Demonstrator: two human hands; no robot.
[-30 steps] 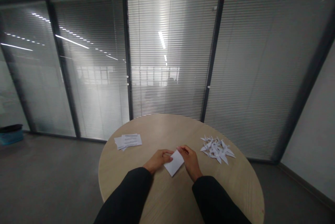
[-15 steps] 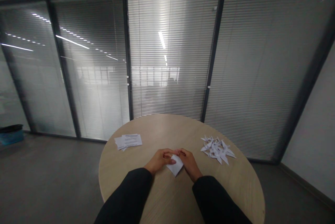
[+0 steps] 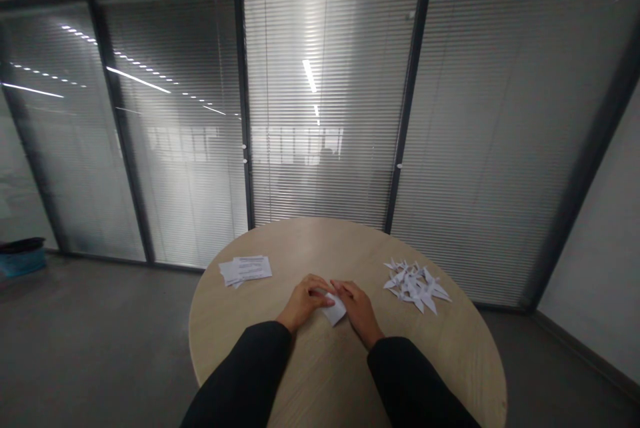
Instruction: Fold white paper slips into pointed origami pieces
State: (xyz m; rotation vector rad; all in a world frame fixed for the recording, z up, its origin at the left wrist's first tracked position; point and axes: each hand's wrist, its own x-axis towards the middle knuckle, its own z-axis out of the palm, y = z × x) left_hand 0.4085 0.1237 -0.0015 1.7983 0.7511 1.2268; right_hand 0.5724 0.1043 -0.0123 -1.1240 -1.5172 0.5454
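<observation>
person at round wooden table (image 3: 310, 241), both hands close together near the middle of it. small white paper (image 3: 335, 313) sits between them, corner pointing toward the person. left hand (image 3: 303, 303) pinches it, thumb on top, fingers curled behind. right hand (image 3: 358, 308) has bent fingers on the paper's right side; from where i stand can't tell if it grips. pile of pointed folded papers (image 3: 416, 287) lies to the right, apart from the hands. printed sheets (image 3: 253, 268) overlap on the left, near the table edge.
</observation>
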